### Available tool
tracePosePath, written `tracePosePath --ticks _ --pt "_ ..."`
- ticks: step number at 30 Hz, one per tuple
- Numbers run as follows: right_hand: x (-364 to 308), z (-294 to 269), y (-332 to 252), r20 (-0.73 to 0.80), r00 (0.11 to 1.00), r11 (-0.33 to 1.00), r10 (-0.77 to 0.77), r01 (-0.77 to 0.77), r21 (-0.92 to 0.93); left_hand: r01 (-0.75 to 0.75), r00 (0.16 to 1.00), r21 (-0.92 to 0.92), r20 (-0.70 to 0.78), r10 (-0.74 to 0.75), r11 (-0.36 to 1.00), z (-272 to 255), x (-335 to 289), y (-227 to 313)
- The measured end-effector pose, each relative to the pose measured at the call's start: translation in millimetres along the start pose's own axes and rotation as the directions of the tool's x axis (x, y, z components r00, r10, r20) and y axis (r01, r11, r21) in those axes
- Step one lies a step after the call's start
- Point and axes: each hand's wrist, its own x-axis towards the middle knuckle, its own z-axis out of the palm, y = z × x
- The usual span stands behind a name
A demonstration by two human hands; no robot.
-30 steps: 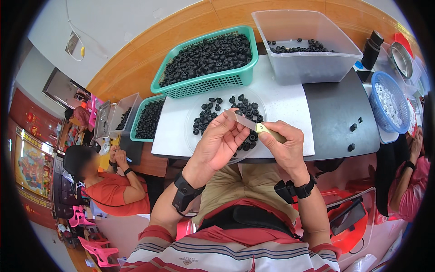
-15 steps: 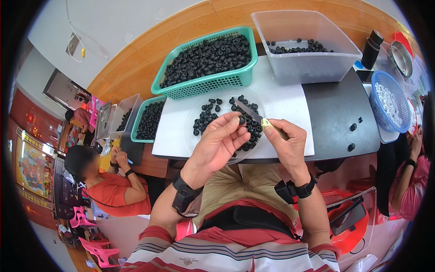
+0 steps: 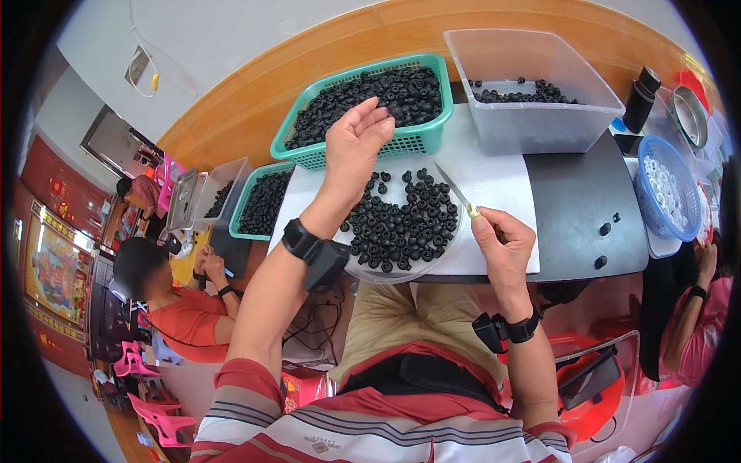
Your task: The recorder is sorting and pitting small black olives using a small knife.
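Observation:
My left hand (image 3: 356,148) is raised over the near wall of the green basket (image 3: 413,141), which is heaped with small black rubber-like parts (image 3: 413,86). Its fingers are stretched and slightly curled, with no part visible in them. My right hand (image 3: 503,248) grips a small knife (image 3: 455,187) by its pale yellow handle. The blade points away and to the left, over the right rim of a clear round tray (image 3: 375,274). Many loose black parts (image 3: 403,231) lie on that tray, which rests on a white sheet (image 3: 494,179).
A clear plastic bin (image 3: 536,127) holding black parts stands at the back right. Further right are a black bottle (image 3: 641,99) and a blue basket (image 3: 665,189) of white rings. A smaller green basket (image 3: 262,202) stands left. People sit on both sides.
My left hand has moved from the knife, where it held a black part, up and left to the green basket. The part no longer shows in it. The right hand still holds the knife.

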Motion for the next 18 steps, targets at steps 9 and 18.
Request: tracePosePath --ticks 9,18 --pt "0 0 -1 0.005 1.0 1.0 0.001 -0.001 0.0 -0.205 0.968 0.738 0.251 0.021 0.643 -14 -26 -52" --pt "-1 0 -2 0.011 1.0 0.999 0.02 -0.02 0.025 -0.228 0.954 0.813 0.296 -0.044 0.535 -14 -15 -55"
